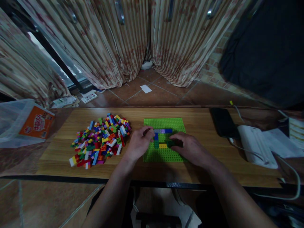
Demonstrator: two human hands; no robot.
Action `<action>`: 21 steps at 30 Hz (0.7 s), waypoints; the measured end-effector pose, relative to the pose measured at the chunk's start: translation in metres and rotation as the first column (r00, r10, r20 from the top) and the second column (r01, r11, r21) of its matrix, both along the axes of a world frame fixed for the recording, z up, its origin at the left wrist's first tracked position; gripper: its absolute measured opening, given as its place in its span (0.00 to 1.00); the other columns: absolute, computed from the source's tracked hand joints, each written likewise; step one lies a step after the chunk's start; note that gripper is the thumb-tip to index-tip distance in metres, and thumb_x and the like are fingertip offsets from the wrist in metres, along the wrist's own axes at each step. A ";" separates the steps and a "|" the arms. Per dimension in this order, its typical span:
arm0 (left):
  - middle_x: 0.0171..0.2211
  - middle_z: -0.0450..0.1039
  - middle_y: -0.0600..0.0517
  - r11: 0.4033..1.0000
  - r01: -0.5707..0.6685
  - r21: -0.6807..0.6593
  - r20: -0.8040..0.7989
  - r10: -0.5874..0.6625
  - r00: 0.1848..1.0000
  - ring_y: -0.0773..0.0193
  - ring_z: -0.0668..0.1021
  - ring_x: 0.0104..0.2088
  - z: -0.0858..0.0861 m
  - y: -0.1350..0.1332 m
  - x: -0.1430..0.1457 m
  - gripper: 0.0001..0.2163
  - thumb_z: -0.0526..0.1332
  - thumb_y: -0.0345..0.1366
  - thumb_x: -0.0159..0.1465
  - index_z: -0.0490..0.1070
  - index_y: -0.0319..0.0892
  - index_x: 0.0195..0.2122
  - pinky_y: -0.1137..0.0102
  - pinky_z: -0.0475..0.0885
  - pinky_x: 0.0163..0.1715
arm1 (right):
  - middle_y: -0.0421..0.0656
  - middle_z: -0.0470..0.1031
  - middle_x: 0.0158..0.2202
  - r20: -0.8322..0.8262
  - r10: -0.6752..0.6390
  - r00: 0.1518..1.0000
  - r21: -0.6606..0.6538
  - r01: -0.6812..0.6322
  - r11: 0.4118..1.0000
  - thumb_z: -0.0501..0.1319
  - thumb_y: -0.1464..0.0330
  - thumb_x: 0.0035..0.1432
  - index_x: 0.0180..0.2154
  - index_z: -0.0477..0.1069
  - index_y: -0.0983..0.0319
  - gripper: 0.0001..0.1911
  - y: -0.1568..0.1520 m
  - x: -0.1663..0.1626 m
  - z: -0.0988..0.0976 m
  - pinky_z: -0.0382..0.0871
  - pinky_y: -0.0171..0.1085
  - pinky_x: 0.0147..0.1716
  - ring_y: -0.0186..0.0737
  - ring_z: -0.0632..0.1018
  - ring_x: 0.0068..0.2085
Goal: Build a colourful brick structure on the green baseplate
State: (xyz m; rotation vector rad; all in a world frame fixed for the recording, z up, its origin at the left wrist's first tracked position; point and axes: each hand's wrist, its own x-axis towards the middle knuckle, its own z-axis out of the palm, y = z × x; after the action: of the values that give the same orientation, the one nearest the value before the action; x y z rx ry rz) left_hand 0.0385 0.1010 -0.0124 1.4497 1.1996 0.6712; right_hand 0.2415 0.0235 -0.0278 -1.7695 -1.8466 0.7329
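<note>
A green baseplate (163, 155) bore blue, lilac and yellow bricks (168, 130); left hand (140, 141) and right hand (190, 148) arched over its sides, each grip half-curled, hold unclear.

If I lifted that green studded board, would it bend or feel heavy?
The green board is probably fairly stiff, as it looks like moulded plastic. It appears thin, so it should feel light. The bricks on it seem pressed onto its studs, so they would likely travel along.
</note>
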 end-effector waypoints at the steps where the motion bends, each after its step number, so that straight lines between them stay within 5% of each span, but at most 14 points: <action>1: 0.33 0.78 0.49 1.000 -0.014 -0.025 0.018 0.015 1.000 0.66 0.77 0.27 0.002 0.000 0.000 0.13 0.57 0.41 0.63 0.75 0.39 0.41 0.74 0.68 0.25 | 0.44 0.77 0.41 0.010 0.010 1.000 -0.003 -0.010 1.000 0.63 0.73 0.54 0.42 0.76 0.59 0.12 0.001 0.000 0.000 0.69 0.42 0.43 0.42 0.77 0.41; 7: 0.35 0.78 0.48 0.993 -0.043 -0.113 0.062 0.050 0.997 0.67 0.77 0.27 0.010 -0.003 -0.001 0.14 0.57 0.43 0.63 0.74 0.39 0.40 0.75 0.64 0.23 | 0.44 0.76 0.38 0.026 0.075 0.997 -0.038 -0.074 0.997 0.60 0.73 0.58 0.38 0.76 0.60 0.07 0.001 0.000 0.002 0.68 0.41 0.41 0.41 0.76 0.40; 16: 0.37 0.80 0.49 0.980 0.113 0.166 -0.239 -0.072 0.968 0.60 0.79 0.37 -0.006 -0.008 0.005 0.09 0.63 0.36 0.59 0.76 0.40 0.40 0.67 0.71 0.39 | 0.42 0.76 0.37 -0.022 0.075 0.997 -0.017 -0.075 0.997 0.62 0.74 0.57 0.37 0.77 0.59 0.07 0.000 0.002 -0.001 0.67 0.39 0.40 0.39 0.76 0.39; 21: 0.37 0.80 0.49 0.972 0.133 0.191 -0.352 -0.058 0.934 0.59 0.80 0.37 -0.003 -0.016 0.012 0.10 0.65 0.34 0.58 0.75 0.42 0.41 0.66 0.71 0.39 | 0.41 0.76 0.35 -0.032 0.059 0.998 -0.027 -0.060 0.998 0.63 0.74 0.56 0.36 0.78 0.59 0.07 0.000 0.002 -0.003 0.68 0.39 0.38 0.39 0.76 0.37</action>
State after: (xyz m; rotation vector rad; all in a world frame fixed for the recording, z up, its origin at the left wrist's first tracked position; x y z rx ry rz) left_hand 0.0506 0.0851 -0.0155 1.8514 1.3431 0.5004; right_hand 0.2434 0.0238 -0.0303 -1.7167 -1.8846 0.8079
